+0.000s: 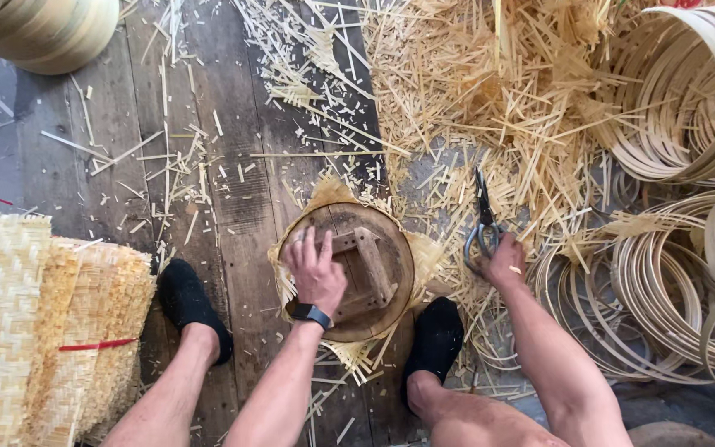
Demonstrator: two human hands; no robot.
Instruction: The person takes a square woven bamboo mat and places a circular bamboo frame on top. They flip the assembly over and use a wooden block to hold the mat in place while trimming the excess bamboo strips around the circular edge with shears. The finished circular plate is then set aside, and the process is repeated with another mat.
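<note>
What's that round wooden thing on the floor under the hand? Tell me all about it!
The round wooden disc looks like dark, worn wood, with short crossed wooden bars fixed on top. It lies flat on the plank floor between the person's two black shoes. A woven straw mat sticks out from under its edges. The left hand presses down on it. The right hand is off to the side, holding scissors.

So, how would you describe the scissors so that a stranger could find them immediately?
Start at the round wooden disc on the floor between the person's feet, under the left hand. Look just right of it, where the right hand grips dark metal scissors on the pile of straw offcuts. They are the only dark metal thing among pale strips and coiled hoops.
</note>
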